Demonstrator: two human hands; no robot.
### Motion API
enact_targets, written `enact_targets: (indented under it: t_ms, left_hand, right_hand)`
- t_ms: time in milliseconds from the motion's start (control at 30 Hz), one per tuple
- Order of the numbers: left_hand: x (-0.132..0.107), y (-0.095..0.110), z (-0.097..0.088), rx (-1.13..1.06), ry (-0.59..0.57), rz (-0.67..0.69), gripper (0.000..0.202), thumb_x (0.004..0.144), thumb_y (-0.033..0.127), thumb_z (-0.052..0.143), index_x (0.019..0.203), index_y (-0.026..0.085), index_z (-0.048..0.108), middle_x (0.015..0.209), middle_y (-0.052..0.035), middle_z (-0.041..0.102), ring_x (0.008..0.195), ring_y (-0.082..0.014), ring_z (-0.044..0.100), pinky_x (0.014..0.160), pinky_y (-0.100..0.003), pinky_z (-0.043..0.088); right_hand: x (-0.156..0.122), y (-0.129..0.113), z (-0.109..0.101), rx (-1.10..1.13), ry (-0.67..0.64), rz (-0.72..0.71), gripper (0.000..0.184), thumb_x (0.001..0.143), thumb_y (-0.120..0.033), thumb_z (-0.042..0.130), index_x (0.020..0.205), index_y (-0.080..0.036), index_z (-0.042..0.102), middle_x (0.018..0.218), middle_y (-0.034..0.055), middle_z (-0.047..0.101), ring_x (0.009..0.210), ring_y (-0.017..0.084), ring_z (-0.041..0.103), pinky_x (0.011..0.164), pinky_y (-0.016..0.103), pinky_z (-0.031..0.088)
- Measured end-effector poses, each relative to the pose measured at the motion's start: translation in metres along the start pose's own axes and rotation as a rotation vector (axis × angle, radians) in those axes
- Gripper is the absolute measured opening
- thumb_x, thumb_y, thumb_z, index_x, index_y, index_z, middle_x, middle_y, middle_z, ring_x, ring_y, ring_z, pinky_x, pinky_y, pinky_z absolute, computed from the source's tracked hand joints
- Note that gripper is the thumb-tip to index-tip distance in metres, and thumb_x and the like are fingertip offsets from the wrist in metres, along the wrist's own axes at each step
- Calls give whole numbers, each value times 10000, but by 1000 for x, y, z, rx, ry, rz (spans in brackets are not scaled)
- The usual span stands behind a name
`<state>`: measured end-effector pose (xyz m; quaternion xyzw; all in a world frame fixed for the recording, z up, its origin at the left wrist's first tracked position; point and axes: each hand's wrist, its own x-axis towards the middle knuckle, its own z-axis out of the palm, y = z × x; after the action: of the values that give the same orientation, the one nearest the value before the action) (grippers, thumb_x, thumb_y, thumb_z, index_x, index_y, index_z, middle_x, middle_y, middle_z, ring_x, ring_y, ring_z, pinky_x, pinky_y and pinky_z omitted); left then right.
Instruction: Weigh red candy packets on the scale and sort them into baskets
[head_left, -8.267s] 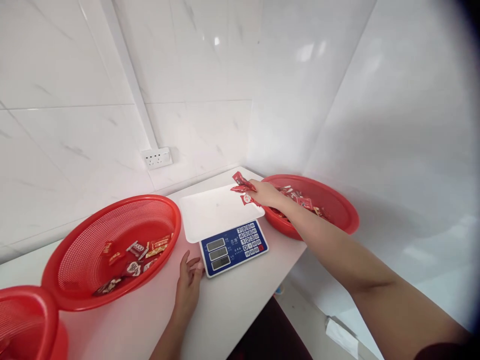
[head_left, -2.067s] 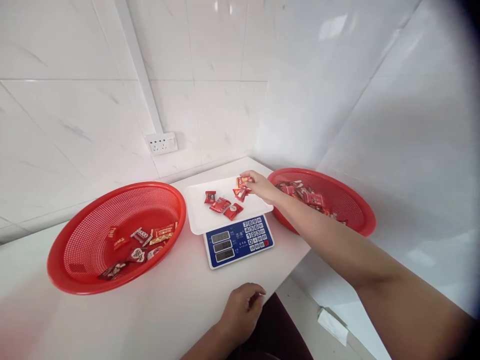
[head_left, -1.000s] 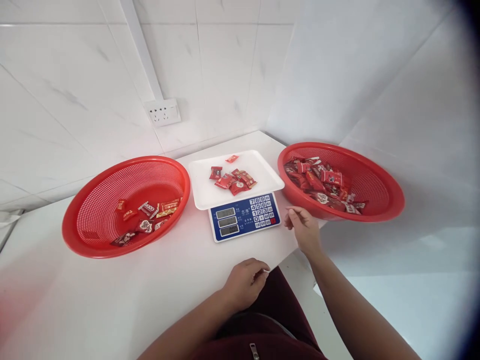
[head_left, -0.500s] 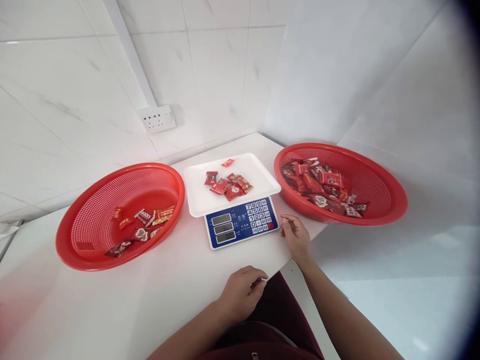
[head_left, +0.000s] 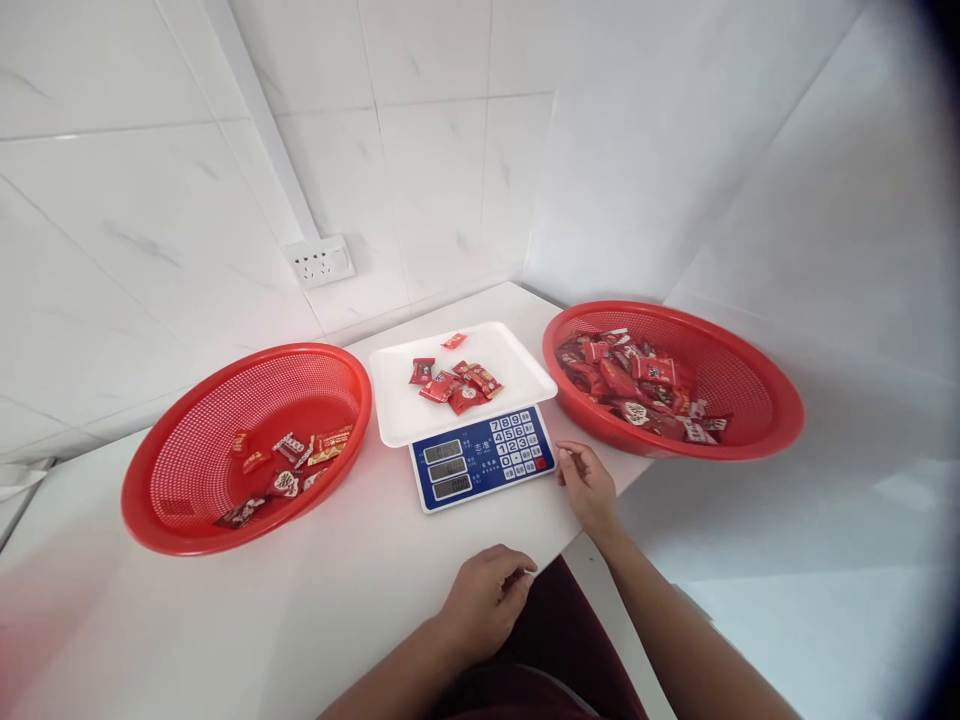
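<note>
A digital scale [head_left: 484, 457] with a blue keypad face stands on the table, its small displays at the left. Several wrapped candies in red, brown and gold [head_left: 456, 388] lie on its white tray [head_left: 390, 400]; one red piece [head_left: 454, 341] sits apart near the back. My right hand [head_left: 589, 487] rests beside the scale's right end, fingers loosely curled, with nothing seen in it. Nearer to me, my left hand [head_left: 489, 602] lies at the table's front edge, its fingers curled in and no object showing.
On the right, a red plastic basket [head_left: 776, 400] holds a heap of wrapped candies [head_left: 645, 380]. Another red basket [head_left: 172, 440] on the left contains several candies [head_left: 285, 483]. A wall socket [head_left: 320, 262] sits on the tiled wall behind the white table [head_left: 330, 590].
The whole view has shifted slightly, so the scale and baskets appear a little lower. Both hands keep almost the same pose; the candies stay where they were.
</note>
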<state>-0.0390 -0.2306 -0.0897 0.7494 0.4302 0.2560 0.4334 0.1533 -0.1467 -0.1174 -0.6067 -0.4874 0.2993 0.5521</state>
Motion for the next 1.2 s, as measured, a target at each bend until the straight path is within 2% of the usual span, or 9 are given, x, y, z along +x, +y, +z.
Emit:
enact_targets:
  t_ms: [167,300,400,533,633,767,867,1033,1200]
  left_hand:
    - [2,1,-6,-273,207,-80,172,816,227,475,886,172,622,754,-27,639,678,-132,585,666,-250,487]
    - [0,12,-31,-334,468,-100,184,829,311,483,902,176,585,723,-19,615,672,-138,586,659,-265,501]
    - [-9,25,-66,-91,647,-64,195,839,342,478,904,193,584,784,-31,634,760,-161,600,715,-285,494]
    - [-24,32,-117,434,865,-45,236,843,356,456,975,203,579,1003,-74,629,986,-226,565,837,-357,466]
    - [-35,25,-145,761,831,-102,358,861,380,404,1140,186,518,1193,-117,553,1175,-274,446,976,-462,353]
    - [-52,7,-158,939,638,-322,499,877,439,343,1284,157,404,1296,-148,489,1266,-317,342,1023,-586,185]
    - [-62,-2,-159,987,571,-377,525,873,461,339,1286,143,406,1243,-158,542,1244,-314,381,1031,-569,172]
    - [-77,2,-164,993,645,-383,423,862,433,363,1175,183,500,1161,-131,611,1139,-292,497,1014,-547,207]
    - [-113,-7,-189,957,648,-461,351,836,306,329,1012,234,624,1091,-97,654,921,-305,620,951,-599,255]
  right_hand:
    - [0,4,-1,-49,7,-5,361,821,-494,455,964,-176,548,574,-29,502,527,139,499,535,265,427]
    - [-1,7,-2,-74,-2,-15,356,827,-492,442,965,-184,554,572,-31,504,535,144,507,547,266,427]
    - [-3,5,-3,-80,-20,-30,343,835,-484,430,963,-189,552,573,-31,503,539,146,507,546,264,425]
    - [-4,4,-4,-85,-28,-48,341,836,-481,423,958,-190,553,577,-24,508,544,154,509,548,271,432]
    - [-4,5,-5,-85,-35,-62,346,838,-482,416,962,-190,554,574,-23,510,551,160,516,557,278,435]
    - [-5,8,-5,-54,-51,-78,353,844,-486,408,977,-189,544,573,-27,499,552,160,514,558,274,432]
    - [-5,9,-5,-32,-54,-85,358,841,-498,414,963,-188,545,571,-29,496,543,159,513,553,273,433]
    - [-4,8,-5,-31,-57,-93,376,834,-515,412,955,-189,553,567,-22,509,542,166,521,542,275,436]
    - [-5,9,-6,-26,-68,-100,384,834,-526,408,960,-191,547,567,-23,501,552,173,521,559,284,441]
